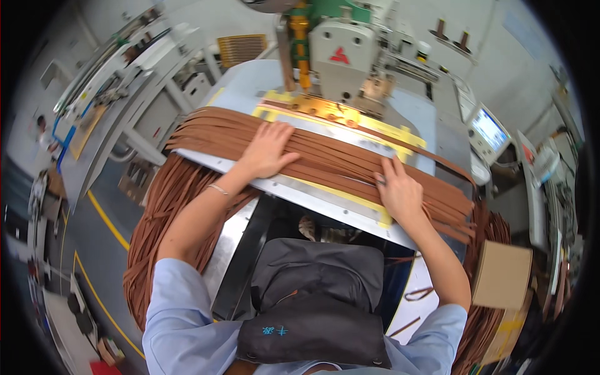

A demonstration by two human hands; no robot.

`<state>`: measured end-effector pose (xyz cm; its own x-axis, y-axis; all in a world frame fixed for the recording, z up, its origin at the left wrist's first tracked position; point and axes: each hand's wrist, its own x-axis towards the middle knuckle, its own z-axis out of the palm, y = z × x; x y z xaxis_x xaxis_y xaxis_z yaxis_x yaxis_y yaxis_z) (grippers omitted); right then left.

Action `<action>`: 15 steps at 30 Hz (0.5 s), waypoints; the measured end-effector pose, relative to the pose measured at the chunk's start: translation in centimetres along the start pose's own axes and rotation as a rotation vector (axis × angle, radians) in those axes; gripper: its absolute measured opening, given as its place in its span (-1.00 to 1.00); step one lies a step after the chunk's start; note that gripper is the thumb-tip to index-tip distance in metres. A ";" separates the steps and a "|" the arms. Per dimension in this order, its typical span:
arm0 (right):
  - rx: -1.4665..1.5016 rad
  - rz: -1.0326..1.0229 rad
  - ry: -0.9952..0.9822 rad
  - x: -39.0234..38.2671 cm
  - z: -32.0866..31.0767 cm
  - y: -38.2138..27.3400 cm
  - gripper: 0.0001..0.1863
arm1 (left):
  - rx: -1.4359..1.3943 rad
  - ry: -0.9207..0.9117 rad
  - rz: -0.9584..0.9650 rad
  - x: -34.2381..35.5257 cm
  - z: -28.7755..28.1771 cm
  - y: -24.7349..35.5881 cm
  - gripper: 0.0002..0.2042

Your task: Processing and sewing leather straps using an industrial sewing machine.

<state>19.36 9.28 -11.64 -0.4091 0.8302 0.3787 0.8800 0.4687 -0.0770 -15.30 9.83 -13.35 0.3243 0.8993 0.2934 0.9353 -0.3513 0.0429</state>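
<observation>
A row of long, flat brown straps (pixel 331 150) lies side by side across a metal work plate (pixel 300 192) edged with yellow tape. My left hand (pixel 269 150) rests on the straps left of centre, fingers stretched out. My right hand (pixel 397 187) is on the straps toward the right, fingers apart and slightly bent. Just beyond them stands a white machine (pixel 344 47), with a brass-coloured clamp (pixel 322 109) low over a narrow strip.
Thick bundles of straps hang at the left (pixel 156 244) and right. A cardboard box (pixel 503 275) stands at right, below a screen (pixel 487 128). A grey bench (pixel 115 119) is at left, with a person (pixel 47 137) at the far edge. A fan (pixel 545 167) is at far right.
</observation>
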 end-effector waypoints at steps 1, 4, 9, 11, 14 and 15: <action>-0.013 0.000 0.034 -0.5 0.5 0.9 -0.57 | -0.011 0.003 0.001 0.2 0.0 0.7 -0.30; -0.023 0.003 0.111 -2.2 0.1 2.5 -0.64 | -0.011 0.010 -0.022 0.0 0.3 2.7 -0.28; -0.022 0.016 0.108 -3.5 -1.2 4.3 -0.70 | -0.064 0.071 0.017 0.3 0.8 5.3 -0.32; -0.014 0.007 0.124 -3.5 -1.6 4.4 -0.72 | -0.054 0.086 0.015 0.4 0.6 5.5 -0.31; -0.016 0.009 0.111 -3.8 -2.3 4.4 -0.74 | -0.067 0.108 0.026 0.2 0.7 5.8 -0.30; -0.028 0.016 0.102 -4.1 -2.5 4.9 -0.74 | -0.075 0.112 0.025 0.4 0.7 6.4 -0.30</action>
<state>25.94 7.38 -11.27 -0.3691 0.8022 0.4693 0.8934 0.4454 -0.0586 -9.09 8.10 -13.59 0.3256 0.8570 0.3995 0.9126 -0.3953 0.1042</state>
